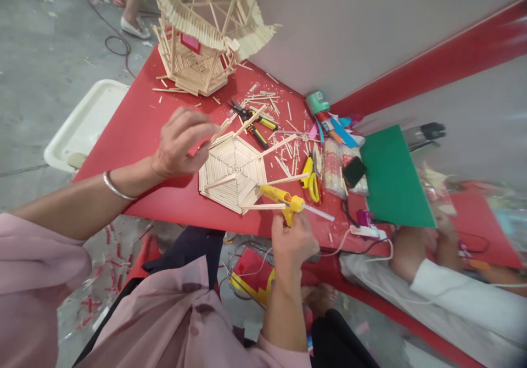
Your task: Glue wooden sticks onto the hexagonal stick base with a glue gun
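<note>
My left hand (181,143) is over the left edge of a hexagonal panel (251,166) made of thin wooden sticks. Its fingers are curled, with a gap between thumb and index finger, and the fingertips are close to a short stick (223,130) at the panel's upper-left corner. Whether they touch it is hard to see. Several wooden posts (279,145) rise from the panel's corners. Wrapped round the handle of a yellow hot glue gun (284,196), my right hand (293,241) is at the panel's lower right. The nozzle points left, over the panel's right edge.
A wooden stick pavilion model (193,66) stands at the table's far end. Black-yellow pliers (253,122), loose sticks (269,101) and yellow-handled scissors (312,178) lie beyond the panel. To the right are stick packs (334,165), a green board (395,176), cables and another person's arm (411,258).
</note>
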The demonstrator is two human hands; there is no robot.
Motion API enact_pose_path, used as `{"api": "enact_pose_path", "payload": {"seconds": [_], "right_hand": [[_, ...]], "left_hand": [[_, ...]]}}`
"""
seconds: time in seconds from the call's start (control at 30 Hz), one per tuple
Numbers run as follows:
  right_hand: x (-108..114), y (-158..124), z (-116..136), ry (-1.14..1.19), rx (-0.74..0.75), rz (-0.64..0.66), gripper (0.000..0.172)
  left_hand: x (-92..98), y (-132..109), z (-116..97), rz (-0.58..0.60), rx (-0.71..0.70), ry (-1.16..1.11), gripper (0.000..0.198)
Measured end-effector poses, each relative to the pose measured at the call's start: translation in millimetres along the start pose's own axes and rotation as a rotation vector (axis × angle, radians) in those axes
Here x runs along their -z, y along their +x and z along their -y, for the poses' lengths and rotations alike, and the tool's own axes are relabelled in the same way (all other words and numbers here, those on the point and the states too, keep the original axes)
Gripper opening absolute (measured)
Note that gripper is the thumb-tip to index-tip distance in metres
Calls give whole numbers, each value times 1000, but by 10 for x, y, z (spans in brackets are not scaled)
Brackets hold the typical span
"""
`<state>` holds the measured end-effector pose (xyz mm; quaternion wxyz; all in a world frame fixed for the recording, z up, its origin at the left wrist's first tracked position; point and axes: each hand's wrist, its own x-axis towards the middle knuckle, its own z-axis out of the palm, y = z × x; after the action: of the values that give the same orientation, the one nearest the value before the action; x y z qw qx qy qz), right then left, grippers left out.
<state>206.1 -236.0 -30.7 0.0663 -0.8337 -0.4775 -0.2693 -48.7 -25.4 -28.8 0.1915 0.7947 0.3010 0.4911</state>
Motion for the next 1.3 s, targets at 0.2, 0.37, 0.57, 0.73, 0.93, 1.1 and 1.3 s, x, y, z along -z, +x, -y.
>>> {"api": "enact_pose_path", "payload": {"seconds": [0.2,0.37,0.57,0.73,0.93,1.1,1.3], "right_hand": [[26,9,25,-30,-13,19,32],[64,-26,30,-43,-14,16,33],[93,-83,35,-19,17,4,24],[135,-116,41,-18,16,33,22],[184,-151,25,0,35,38,22],[212,-170,28,21,29,36,24],[186,-149,42,38,22,26,26]], "left_hand": [[-16,-123,-99,307,-35,-49,23],[-112,-151,-52,396,-123,-11,25],[-195,-159,-1,403,-260,18,27],[-202,-166,17,367,-305,35,26],[-196,-159,10,378,-291,32,26],[-187,-143,-16,389,-289,42,25],[-183,-139,-16,382,-292,44,25]]}}
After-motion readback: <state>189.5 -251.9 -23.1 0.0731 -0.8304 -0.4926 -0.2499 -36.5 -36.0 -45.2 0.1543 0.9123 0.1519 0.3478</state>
